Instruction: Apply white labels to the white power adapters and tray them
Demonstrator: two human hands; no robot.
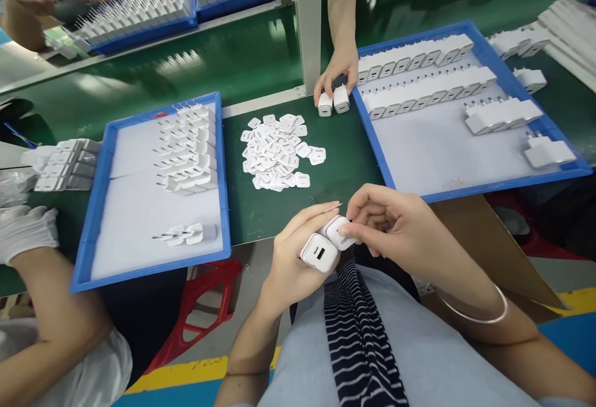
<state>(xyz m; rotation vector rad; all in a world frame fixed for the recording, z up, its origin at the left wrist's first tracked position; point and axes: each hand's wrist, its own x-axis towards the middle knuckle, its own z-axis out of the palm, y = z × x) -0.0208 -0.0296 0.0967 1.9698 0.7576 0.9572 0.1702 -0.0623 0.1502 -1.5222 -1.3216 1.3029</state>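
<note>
Key relation: two white chargers sit side by side in the left hand (293, 249), the near charger (319, 254) near-left, the far charger (336, 233) just far-right of it. Long axes look roughly parallel, end faces turned up at the camera; bodies foreshortened, so can't call the exact tilt. Far charger is the one next to the right hand (400, 227), which comes in from its right.

Left hand: wrapped around both bodies, near charger's dark slot exposed. Right hand: narrow, fingers curled, thumb tip on the far charger's face (thumb hides part of it, so can't tell if there's a slot, or whether the fingers grip anything).

Both hands are just off the near edge of the green bench (349, 165). Pile of white end plates (272, 152) lies far and left of them, left hand nearer. Left blue tray (125, 221) and right blue tray (428, 152) flank the pile, both carrying chargers. Co-worker's hand (342, 69) is on two more chargers beyond, beside the right tray.
</note>
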